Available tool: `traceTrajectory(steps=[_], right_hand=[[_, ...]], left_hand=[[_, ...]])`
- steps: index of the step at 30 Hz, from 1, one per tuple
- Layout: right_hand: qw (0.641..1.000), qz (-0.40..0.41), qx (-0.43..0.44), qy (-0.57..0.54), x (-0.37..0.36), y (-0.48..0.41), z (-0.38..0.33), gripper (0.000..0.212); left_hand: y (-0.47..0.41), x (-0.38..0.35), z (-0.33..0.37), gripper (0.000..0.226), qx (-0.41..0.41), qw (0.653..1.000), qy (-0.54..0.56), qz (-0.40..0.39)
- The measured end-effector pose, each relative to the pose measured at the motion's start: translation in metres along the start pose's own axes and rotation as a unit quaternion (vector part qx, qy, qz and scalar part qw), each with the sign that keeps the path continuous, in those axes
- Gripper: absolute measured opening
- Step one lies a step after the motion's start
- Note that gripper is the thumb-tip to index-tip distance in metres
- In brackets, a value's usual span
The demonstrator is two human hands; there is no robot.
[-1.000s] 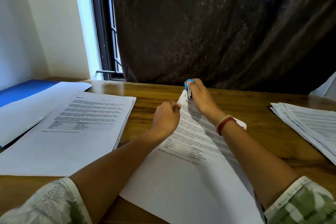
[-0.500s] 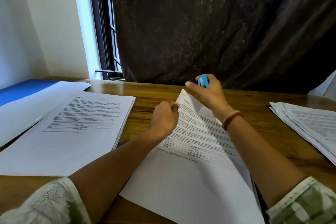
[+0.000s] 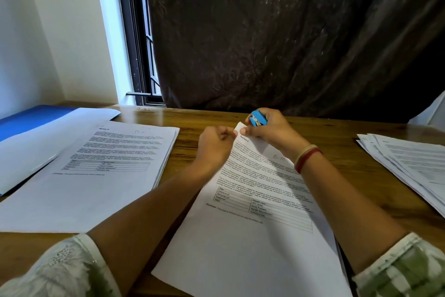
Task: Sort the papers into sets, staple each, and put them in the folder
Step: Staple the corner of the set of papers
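Gripping a blue stapler (image 3: 257, 119) in curled fingers, the right hand (image 3: 272, 131) is thumbing the top corner of the centre paper set (image 3: 252, 200) while the left hand (image 3: 215, 146) is pinching its edge. A second set (image 3: 96, 176) and blue folder (image 3: 36, 118) are lying to its left on the table (image 3: 325, 133).

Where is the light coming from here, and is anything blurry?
Head view: daylight enters by the window at left, the dark curtain blocking the rest; the left forearm shadows the middle papers; the left hand looks slightly motion-blurred.
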State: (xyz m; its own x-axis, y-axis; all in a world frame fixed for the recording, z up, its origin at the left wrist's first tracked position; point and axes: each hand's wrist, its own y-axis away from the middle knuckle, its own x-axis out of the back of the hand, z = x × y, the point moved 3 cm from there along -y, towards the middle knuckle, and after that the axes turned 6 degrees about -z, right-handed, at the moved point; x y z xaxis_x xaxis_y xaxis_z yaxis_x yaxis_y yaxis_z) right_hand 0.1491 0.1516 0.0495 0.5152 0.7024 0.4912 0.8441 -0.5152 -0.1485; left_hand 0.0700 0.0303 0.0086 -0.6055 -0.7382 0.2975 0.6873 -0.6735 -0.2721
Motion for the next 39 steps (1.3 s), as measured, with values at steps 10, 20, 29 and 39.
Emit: traceTrajectory(steps=[10, 20, 29, 39], right_hand=[[0.989, 0.075, -0.041, -0.118, -0.002, -0.011, 0.008, 0.038], [0.979, 0.148, 0.082, 0.115, -0.003, -0.002, 0.001, 0.032], [0.964, 0.155, 0.1, 0.191, -0.011, 0.003, -0.003, 0.033], [0.981, 0.095, 0.086, 0.144, -0.022, -0.006, 0.003, 0.014]], left_hand=[[-0.005, -0.002, -0.014, 0.02, 0.022, 0.999, -0.004, 0.049], [0.0, -0.005, -0.009, 0.018, -0.048, 0.991, -0.103, 0.068], [0.001, -0.005, -0.007, 0.02, -0.061, 0.987, -0.135, 0.067], [-0.002, -0.003, -0.009, 0.019, -0.061, 0.989, -0.12, 0.065]])
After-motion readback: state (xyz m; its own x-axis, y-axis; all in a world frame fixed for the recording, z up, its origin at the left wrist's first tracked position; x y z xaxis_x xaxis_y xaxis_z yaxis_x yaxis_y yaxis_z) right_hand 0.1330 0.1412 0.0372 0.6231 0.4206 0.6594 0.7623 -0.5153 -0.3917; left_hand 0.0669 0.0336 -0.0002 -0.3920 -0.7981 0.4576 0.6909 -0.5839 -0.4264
